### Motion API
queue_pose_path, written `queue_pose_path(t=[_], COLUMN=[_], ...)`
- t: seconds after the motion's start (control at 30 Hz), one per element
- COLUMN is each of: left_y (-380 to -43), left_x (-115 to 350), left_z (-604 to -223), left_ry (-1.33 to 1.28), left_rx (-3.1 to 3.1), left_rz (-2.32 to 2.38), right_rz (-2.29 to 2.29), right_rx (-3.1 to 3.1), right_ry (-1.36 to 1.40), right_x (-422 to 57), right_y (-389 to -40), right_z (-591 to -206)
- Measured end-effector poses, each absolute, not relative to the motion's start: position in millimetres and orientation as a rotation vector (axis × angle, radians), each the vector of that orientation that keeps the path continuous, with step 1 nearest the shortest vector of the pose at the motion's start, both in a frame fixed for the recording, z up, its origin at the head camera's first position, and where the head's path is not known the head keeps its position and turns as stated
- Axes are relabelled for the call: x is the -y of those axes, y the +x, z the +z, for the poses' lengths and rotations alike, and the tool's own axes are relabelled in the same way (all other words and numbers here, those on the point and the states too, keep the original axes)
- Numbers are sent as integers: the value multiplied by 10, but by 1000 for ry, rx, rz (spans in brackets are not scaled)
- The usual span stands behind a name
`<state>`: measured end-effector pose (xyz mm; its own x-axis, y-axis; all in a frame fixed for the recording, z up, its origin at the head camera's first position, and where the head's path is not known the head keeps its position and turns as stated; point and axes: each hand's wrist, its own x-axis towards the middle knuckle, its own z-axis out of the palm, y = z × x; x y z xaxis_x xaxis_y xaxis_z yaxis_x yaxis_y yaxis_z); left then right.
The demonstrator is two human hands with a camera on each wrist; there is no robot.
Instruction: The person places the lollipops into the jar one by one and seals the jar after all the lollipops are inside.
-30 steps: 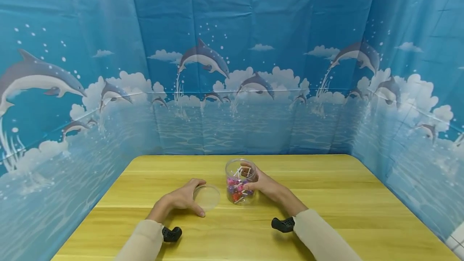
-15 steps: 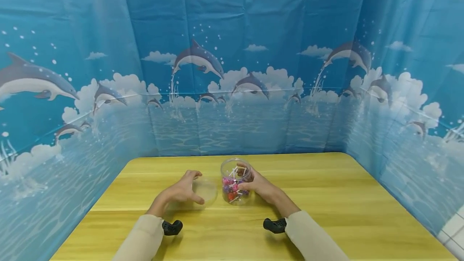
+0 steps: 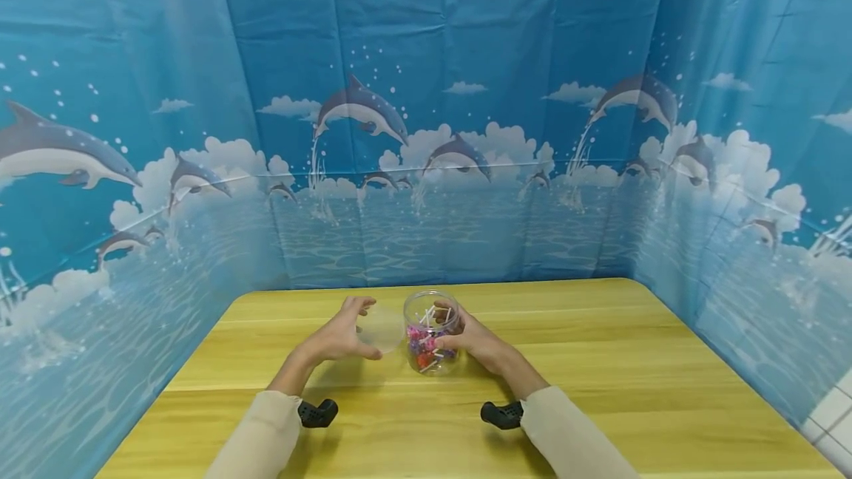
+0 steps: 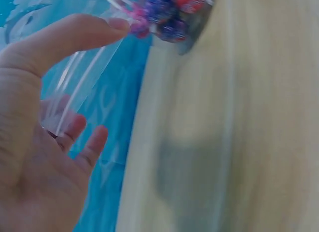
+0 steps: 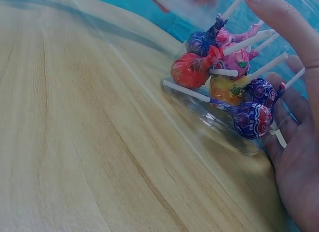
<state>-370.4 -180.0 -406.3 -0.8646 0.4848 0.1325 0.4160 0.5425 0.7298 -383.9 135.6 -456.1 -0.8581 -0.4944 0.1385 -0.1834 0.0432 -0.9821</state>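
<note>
A clear round jar [image 3: 414,316] stands open-topped near the middle of the table. Inside it are several wrapped lollipops [image 5: 191,70] in red, pink, purple and yellow, white sticks pointing various ways. My right hand [image 3: 478,340] holds the jar from its right side, thumb in front and fingers behind. To the left of the jar, my left hand [image 3: 341,335] grips a thin clear round lid [image 3: 386,328] by its edge, thumb and fingers spread around it. The lid is raised off the table, close beside the jar's rim. In the left wrist view, the lid [image 4: 79,78] partly hides the fingers.
The yellow wood-grain table [image 3: 599,375] reaches back to a blue dolphin-print curtain [image 3: 433,235], which also hangs along both sides. A black wrist device [image 3: 318,414] sits at the left cuff, another black device [image 3: 502,415] at the right cuff.
My left hand has lifted the lid off the table, moving it up and toward the jar. The right hand keeps its hold on the jar. The head view has shifted slightly.
</note>
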Motion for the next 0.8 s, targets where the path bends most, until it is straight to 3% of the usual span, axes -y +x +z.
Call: queue_pose_path(t=[0.8], left_y=[-3773], left_x=[1674], left_z=[-3712], left_ry=[897], left_rx=[-2469], left_rz=[1590], right_rz=[-1909], right_rx=[-2085], right_ry=[-696], right_x=[-1334], right_y=[-3842], right_z=[-4573])
